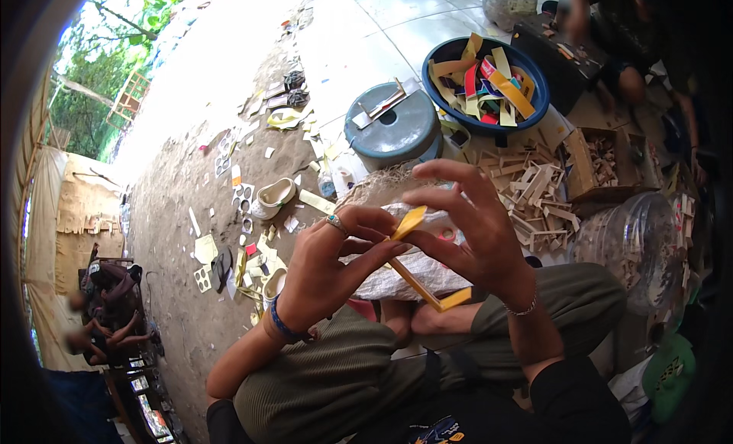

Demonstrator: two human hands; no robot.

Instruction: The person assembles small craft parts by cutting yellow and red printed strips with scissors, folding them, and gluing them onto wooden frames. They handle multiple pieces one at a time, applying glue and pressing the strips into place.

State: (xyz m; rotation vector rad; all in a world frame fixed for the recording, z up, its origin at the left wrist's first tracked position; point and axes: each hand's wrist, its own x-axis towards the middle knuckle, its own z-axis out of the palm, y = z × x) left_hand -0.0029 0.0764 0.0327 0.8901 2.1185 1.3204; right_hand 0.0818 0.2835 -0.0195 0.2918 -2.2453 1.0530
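Observation:
Between my two hands, over my lap, is a narrow yellow strip of card or paper [456, 298], bent at both ends. My left hand [317, 264] pinches its upper end between thumb and fingers. The thumb of my right hand [485, 249] presses against that same upper end, while its other fingers arch above. The strip slants down to the right, its lower end sticking out free below my right palm. Beneath my hands lies a whitish woven sack [374, 280].
Beyond the sack stands an upturned blue-grey tub [393, 131] with small pieces on top. A blue basin [544, 100] holds colourful strips. Small wooden pieces [538, 192] are heaped at right beside a wooden box [582, 165]. Scraps and a pale clog [273, 198] lie left. Other people sit nearby.

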